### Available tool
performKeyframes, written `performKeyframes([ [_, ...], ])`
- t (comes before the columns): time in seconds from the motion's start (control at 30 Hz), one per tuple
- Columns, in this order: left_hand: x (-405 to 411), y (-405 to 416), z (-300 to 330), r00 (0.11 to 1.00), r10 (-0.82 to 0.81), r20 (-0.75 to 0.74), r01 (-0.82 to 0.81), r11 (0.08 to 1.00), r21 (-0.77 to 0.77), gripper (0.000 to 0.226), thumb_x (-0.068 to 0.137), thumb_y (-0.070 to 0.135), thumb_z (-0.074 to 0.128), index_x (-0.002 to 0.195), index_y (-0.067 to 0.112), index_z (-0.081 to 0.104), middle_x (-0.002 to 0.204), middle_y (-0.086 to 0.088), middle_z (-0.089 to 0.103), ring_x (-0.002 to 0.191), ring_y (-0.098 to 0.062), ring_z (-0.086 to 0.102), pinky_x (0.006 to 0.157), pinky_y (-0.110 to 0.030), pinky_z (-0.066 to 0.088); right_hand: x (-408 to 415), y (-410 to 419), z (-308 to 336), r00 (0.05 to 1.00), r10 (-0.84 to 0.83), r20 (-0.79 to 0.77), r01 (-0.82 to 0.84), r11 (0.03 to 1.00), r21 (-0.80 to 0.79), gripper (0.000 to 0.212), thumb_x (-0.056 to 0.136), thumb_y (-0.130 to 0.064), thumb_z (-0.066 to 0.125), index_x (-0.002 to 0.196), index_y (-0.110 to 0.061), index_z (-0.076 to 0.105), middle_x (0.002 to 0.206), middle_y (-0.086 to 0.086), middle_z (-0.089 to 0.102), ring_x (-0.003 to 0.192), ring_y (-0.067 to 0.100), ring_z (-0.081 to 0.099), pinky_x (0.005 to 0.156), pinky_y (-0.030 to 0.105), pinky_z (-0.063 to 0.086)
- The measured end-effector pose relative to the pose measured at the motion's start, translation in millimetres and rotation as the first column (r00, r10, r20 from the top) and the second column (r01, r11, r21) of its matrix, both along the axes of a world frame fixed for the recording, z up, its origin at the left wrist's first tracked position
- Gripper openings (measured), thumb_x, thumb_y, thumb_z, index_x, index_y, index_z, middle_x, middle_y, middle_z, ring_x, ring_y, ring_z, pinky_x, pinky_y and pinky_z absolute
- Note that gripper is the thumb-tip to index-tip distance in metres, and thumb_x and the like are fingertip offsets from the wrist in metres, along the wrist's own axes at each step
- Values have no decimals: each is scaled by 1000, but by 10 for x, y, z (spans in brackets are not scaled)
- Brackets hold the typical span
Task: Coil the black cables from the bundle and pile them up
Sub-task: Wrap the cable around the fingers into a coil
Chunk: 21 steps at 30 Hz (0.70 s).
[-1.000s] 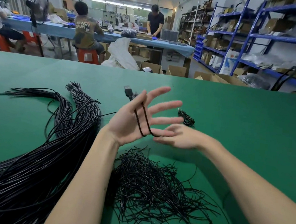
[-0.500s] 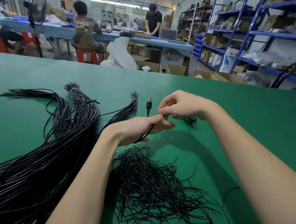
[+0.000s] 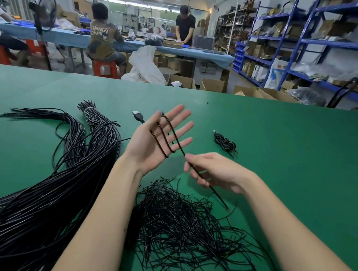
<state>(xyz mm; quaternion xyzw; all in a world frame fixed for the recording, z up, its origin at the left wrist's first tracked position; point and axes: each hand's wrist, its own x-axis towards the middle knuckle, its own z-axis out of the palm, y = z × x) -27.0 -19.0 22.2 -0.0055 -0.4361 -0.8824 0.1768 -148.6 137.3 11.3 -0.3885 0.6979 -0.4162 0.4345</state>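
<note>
My left hand (image 3: 150, 145) is raised palm up with straight, spread fingers. A black cable (image 3: 166, 138) is looped twice across its palm and fingers. The cable's USB plug (image 3: 138, 116) sticks out behind the thumb. My right hand (image 3: 216, 172) pinches the free length of that cable just right of the left palm; the tail runs down past it toward the table. A thick bundle of long black cables (image 3: 42, 187) lies to the left. One coiled cable (image 3: 224, 142) lies on the table to the right of my hands.
A loose heap of short black ties (image 3: 182, 221) lies on the green table (image 3: 281, 159) just under my wrists. Beyond the far edge are cardboard boxes, blue shelving (image 3: 315, 50) and people working at a blue bench (image 3: 139, 45).
My left hand has opened flat again with a second loop of cable across it. My right hand has dropped from above the left fingers to below and right of the palm, drawing the cable along.
</note>
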Motion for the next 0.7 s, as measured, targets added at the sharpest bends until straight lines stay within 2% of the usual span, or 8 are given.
performKeyframes([
  [0.13, 45, 16, 15, 976, -217, -3, 216, 973, -86, 57, 108, 41, 23, 139, 9, 58, 148, -12, 53, 132, -42, 52, 107, -52, 47, -152, 16, 41, 979, 35, -203, -9, 992, 129, 38, 89, -57, 68, 77, -21, 68, 60, -11, 48, 52, 9, 37, 51, 22, 29],
  [0.23, 22, 80, 17, 925, -303, 229, 362, 885, -292, 58, 106, 41, 25, 130, 7, 65, 139, -15, 60, 125, -41, 58, 108, -50, 46, -256, 14, 275, 901, 105, -420, -28, 983, 184, 22, 95, -28, 69, 75, -23, 77, 58, -12, 53, 55, 10, 36, 53, 24, 30],
  [0.3, -21, 145, 17, 865, -261, 428, 446, 790, -420, 58, 106, 41, 23, 126, 8, 67, 132, -14, 65, 123, -36, 62, 109, -47, 45, -287, -30, 446, 888, 99, -450, -16, 983, 186, 21, 94, -13, 65, 81, -23, 78, 67, -4, 58, 61, 12, 41, 57, 25, 34],
  [0.37, -61, 211, 13, 821, -215, 529, 494, 731, -470, 56, 107, 43, 23, 125, 11, 66, 128, -9, 68, 123, -31, 62, 110, -43, 45, -257, -97, 601, 891, 85, -445, -6, 984, 177, 11, 94, -12, 67, 95, -13, 77, 70, -1, 60, 62, 11, 45, 56, 23, 39],
  [0.47, -120, 283, -4, 809, -81, 583, 430, 757, -491, 52, 108, 46, 26, 124, 15, 65, 126, -3, 70, 120, -30, 64, 107, -42, 47, -150, -187, 726, 831, 24, -556, 64, 988, 138, 10, 94, -15, 68, 95, -12, 77, 72, -2, 69, 57, 8, 51, 53, 18, 45],
  [0.57, -142, 263, -27, 848, 73, 525, 237, 833, -499, 51, 108, 47, 27, 124, 17, 65, 127, -3, 69, 115, -33, 67, 101, -43, 53, -36, -197, 708, 715, -131, -686, 198, 980, 19, 20, 90, -12, 61, 84, -23, 77, 77, -3, 74, 64, 10, 62, 65, 22, 53],
  [0.63, -144, 236, -40, 858, 138, 494, 152, 851, -502, 52, 108, 46, 26, 129, 17, 63, 129, -2, 68, 112, -33, 68, 99, -44, 54, 41, -166, 620, 666, -295, -685, 290, 949, -126, 21, 89, -12, 60, 82, -25, 76, 78, -4, 74, 74, 13, 71, 73, 25, 57],
  [0.7, -149, 222, -55, 865, 176, 470, 94, 864, -495, 53, 109, 46, 25, 128, 16, 64, 127, -1, 69, 111, -33, 68, 98, -45, 54, 102, -140, 528, 657, -409, -634, 341, 911, -234, 18, 89, -15, 62, 80, -24, 74, 72, -6, 73, 69, 11, 73, 69, 21, 58],
])
